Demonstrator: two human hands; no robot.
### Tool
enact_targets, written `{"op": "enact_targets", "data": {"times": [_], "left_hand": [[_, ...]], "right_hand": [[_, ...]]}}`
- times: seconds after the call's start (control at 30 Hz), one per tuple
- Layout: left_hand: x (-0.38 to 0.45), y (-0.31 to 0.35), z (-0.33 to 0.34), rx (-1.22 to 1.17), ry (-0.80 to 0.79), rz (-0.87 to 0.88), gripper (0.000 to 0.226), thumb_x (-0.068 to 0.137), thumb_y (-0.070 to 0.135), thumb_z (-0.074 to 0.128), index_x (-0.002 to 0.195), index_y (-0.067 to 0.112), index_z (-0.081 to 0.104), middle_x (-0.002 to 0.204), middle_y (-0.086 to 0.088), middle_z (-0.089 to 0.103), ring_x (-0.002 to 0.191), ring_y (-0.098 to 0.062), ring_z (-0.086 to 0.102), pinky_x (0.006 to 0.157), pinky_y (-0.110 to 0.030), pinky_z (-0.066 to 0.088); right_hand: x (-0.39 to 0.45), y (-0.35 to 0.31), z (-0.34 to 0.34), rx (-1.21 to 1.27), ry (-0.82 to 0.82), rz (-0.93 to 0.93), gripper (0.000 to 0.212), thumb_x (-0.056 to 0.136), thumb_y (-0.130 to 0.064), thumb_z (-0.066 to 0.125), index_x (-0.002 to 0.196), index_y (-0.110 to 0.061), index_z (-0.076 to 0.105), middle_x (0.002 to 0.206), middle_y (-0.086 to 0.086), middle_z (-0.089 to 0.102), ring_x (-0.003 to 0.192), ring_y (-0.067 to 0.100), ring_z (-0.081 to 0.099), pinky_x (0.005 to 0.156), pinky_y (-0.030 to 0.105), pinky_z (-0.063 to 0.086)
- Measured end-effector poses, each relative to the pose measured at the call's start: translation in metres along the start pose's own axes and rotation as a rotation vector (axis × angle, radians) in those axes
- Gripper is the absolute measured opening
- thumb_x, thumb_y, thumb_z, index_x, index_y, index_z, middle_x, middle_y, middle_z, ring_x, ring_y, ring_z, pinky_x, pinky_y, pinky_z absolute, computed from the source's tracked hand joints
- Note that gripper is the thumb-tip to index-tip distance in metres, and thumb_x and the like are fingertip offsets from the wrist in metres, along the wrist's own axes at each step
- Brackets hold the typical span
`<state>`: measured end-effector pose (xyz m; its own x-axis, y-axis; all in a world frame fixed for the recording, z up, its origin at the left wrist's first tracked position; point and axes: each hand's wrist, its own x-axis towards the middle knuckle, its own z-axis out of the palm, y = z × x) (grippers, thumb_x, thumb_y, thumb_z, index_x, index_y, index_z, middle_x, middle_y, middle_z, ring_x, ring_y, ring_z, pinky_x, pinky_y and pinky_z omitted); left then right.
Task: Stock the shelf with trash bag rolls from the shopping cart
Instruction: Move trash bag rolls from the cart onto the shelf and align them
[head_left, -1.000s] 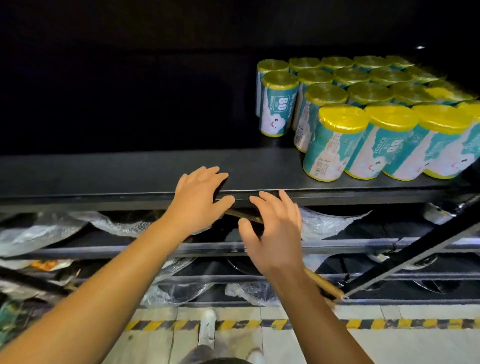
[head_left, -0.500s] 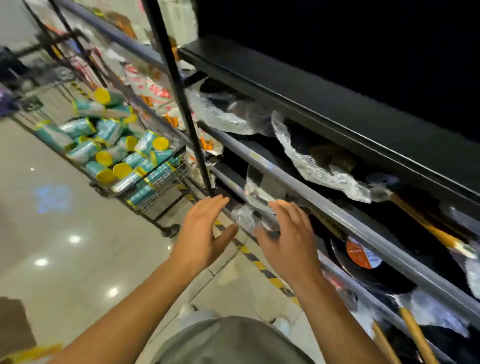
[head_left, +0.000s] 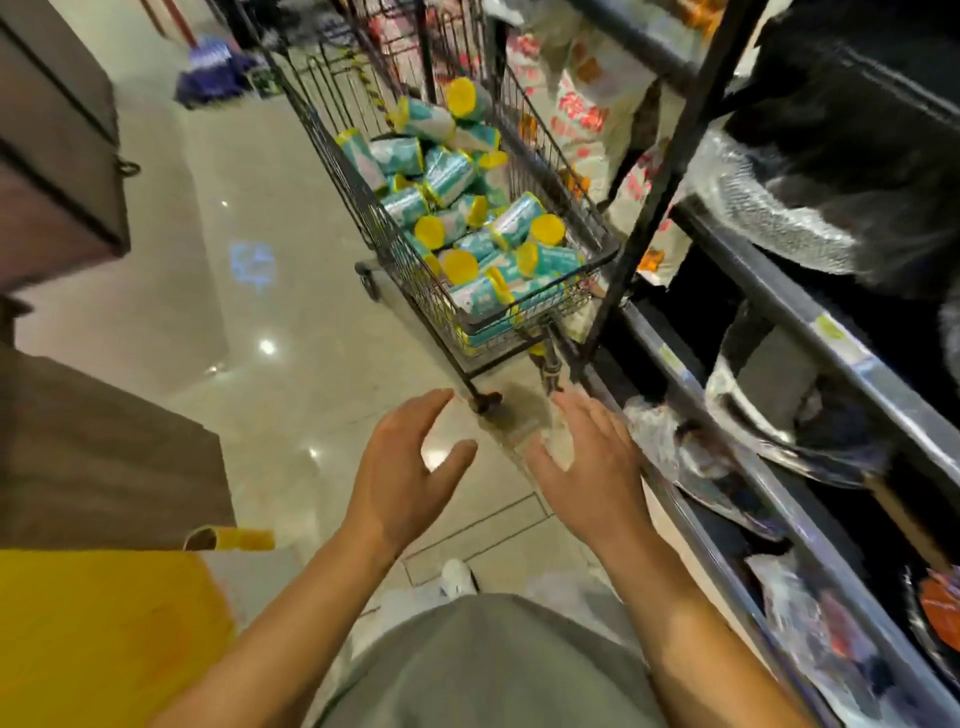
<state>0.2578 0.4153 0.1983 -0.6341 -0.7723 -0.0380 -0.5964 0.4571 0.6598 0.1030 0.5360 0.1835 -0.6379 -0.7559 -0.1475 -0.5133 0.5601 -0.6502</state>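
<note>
Head view puts my two hands nearest, raised over the floor (head_left: 249, 322) with palms turned toward each other. My left hand (head_left: 402, 480) sits at about 7 o'clock of the frame centre, fingers (head_left: 415, 410) straight and spread, thumb out, holding nothing. My right hand (head_left: 597, 475) is just at 5 o'clock, fingers (head_left: 582, 410) likewise apart and relaxed, gripping nothing. Below them I see a grey shirt (head_left: 483, 665) and one white shoe (head_left: 457, 577). At 3 o'clock runs the shelf (head_left: 810, 322), its lower tiers holding plastic-wrapped pans (head_left: 769, 234). Farther out, around 12 o'clock, stands the shopping cart (head_left: 566, 306), well apart from both hands, with teal trash bag rolls (head_left: 452, 176) and their yellow caps heaped loosely inside
</note>
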Motion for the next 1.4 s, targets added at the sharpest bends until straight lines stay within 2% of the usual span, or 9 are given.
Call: {"op": "enact_targets", "data": {"times": [0.17,0.37,0.53,0.7,0.9,1.0,1.13,1.27,1.4], "left_hand": [[0.038,-0.047,-0.032,-0.006,0.029,-0.075,0.057,0.09,0.044,0.065,0.142,0.024,0.052,0.143,0.004,0.054,0.133,-0.017,0.046,0.106,-0.022,0.029],[0.106,-0.084,-0.043,-0.007,0.004,-0.161,0.057,0.091,0.035,0.068,0.144,0.025,0.049,0.146,0.003,0.051,0.136,-0.017,0.043,0.106,-0.018,0.024],[0.186,-0.108,-0.053,-0.007,0.008,-0.188,0.057,0.091,0.037,0.067,0.143,0.022,0.05,0.144,0.001,0.053,0.134,-0.018,0.045,0.106,-0.022,0.028],[0.276,-0.107,-0.061,0.023,-0.018,-0.195,0.059,0.091,0.041,0.065,0.144,0.022,0.049,0.147,-0.001,0.051,0.135,-0.02,0.044,0.107,-0.023,0.026],[0.377,-0.102,-0.06,0.034,-0.09,-0.115,0.063,0.085,0.045,0.057,0.141,0.017,0.052,0.144,-0.005,0.054,0.132,-0.025,0.049,0.106,-0.027,0.031],[0.429,-0.108,-0.055,0.043,-0.16,-0.062,0.064,0.085,0.046,0.058,0.14,0.015,0.053,0.143,-0.007,0.055,0.131,-0.027,0.049,0.106,-0.029,0.033],[0.508,-0.123,-0.046,0.088,-0.27,0.036,0.062,0.086,0.04,0.062,0.14,0.011,0.052,0.14,-0.01,0.056,0.128,-0.029,0.051,0.104,-0.032,0.036],[0.583,-0.149,-0.032,0.128,-0.369,0.014,0.062,0.087,0.028,0.073,0.141,0.005,0.05,0.14,-0.016,0.054,0.128,-0.033,0.05,0.103,-0.037,0.038],[0.649,-0.189,-0.011,0.211,-0.492,-0.052,0.071,0.084,0.031,0.076,0.141,0.002,0.046,0.138,-0.023,0.052,0.127,-0.038,0.049,0.102,-0.043,0.04]], "right_hand": [[0.037,-0.032,0.036,-0.018,-0.127,0.019,0.079,0.08,-0.062,0.039,0.148,-0.021,0.044,0.154,-0.003,0.042,0.145,0.018,0.03,0.12,0.041,0.027],[0.131,-0.066,0.065,-0.008,-0.173,-0.018,0.062,0.091,-0.038,0.064,0.147,-0.018,0.045,0.151,0.0,0.045,0.142,0.021,0.034,0.119,0.042,0.028],[0.237,-0.103,0.078,-0.044,-0.204,-0.1,0.068,0.085,-0.048,0.052,0.145,-0.015,0.048,0.148,0.002,0.049,0.14,0.024,0.037,0.117,0.04,0.029],[0.328,-0.121,0.07,-0.036,-0.18,-0.095,0.063,0.089,-0.042,0.058,0.143,-0.01,0.049,0.147,0.007,0.05,0.138,0.028,0.039,0.115,0.036,0.025],[0.39,-0.115,0.065,-0.028,-0.176,0.041,0.059,0.094,-0.037,0.063,0.148,-0.02,0.044,0.153,0.001,0.042,0.142,0.023,0.033,0.114,0.036,0.026],[0.412,-0.113,0.068,0.015,-0.135,0.119,0.059,0.091,-0.04,0.062,0.144,-0.015,0.05,0.148,0.006,0.048,0.136,0.027,0.041,0.111,0.036,0.031],[0.448,-0.107,0.081,0.048,-0.063,0.238,0.071,0.083,-0.051,0.054,0.136,-0.004,0.056,0.136,0.016,0.058,0.125,0.034,0.053,0.105,0.041,0.042],[0.491,-0.104,0.102,0.075,-0.071,0.445,0.061,0.09,-0.038,0.067,0.142,-0.011,0.051,0.14,0.011,0.053,0.13,0.031,0.045,0.108,0.041,0.037],[0.536,-0.1,0.126,0.108,-0.081,0.561,0.063,0.093,-0.036,0.066,0.147,-0.011,0.045,0.147,0.012,0.047,0.136,0.032,0.04,0.11,0.04,0.034]]}}
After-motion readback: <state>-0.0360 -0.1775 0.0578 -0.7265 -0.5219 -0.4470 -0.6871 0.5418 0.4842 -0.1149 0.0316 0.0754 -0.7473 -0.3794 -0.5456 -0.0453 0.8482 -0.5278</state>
